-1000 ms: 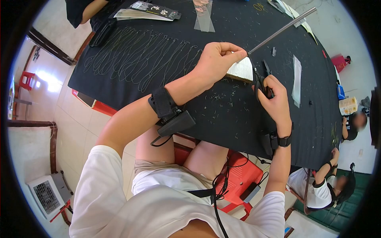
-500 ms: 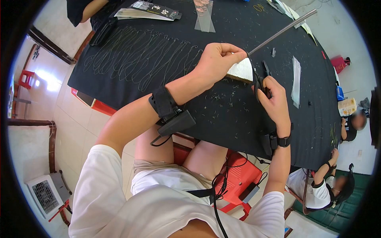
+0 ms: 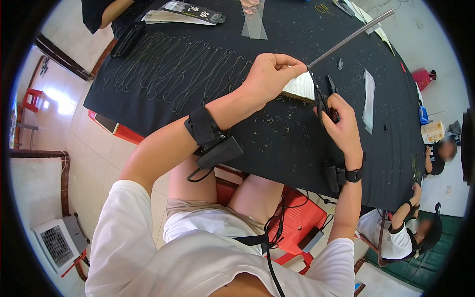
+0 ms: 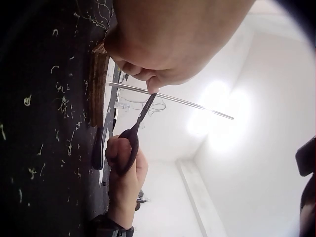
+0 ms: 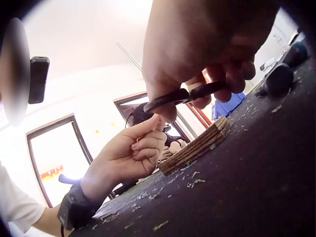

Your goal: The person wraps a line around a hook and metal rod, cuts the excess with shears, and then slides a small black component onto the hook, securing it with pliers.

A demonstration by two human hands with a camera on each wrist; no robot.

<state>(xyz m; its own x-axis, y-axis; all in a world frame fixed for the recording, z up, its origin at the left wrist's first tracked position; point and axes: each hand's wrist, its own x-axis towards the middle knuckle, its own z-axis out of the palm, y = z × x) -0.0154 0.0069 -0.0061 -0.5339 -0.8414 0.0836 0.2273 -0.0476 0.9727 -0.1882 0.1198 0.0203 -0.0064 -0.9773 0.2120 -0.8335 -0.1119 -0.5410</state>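
Note:
My left hand [image 3: 272,74] pinches thumb against forefinger over a block [image 3: 301,86] with a white ribbed top and brown layered sides. I cannot tell what small thing is between those fingertips. From just beside them a thin metal rod [image 3: 351,39] slants up to the right. My right hand [image 3: 344,126] holds black-handled scissors [image 3: 322,101], thumb and fingers through the loops. In the left wrist view the scissors' blades [image 4: 144,111] point up, their tips right at the left fingertips. The right wrist view shows the scissors' loops [image 5: 168,101] around the thumb and fingers.
Looped thin lines [image 3: 173,74] lie in a row on the black-covered table [image 3: 277,153], with small clippings [image 3: 269,120] scattered in front. A dark pointed tool [image 3: 332,84] lies beyond the scissors. Clear plastic strips [image 3: 369,101] and a black-labelled packet [image 3: 185,14] are farther off. Other people sit around.

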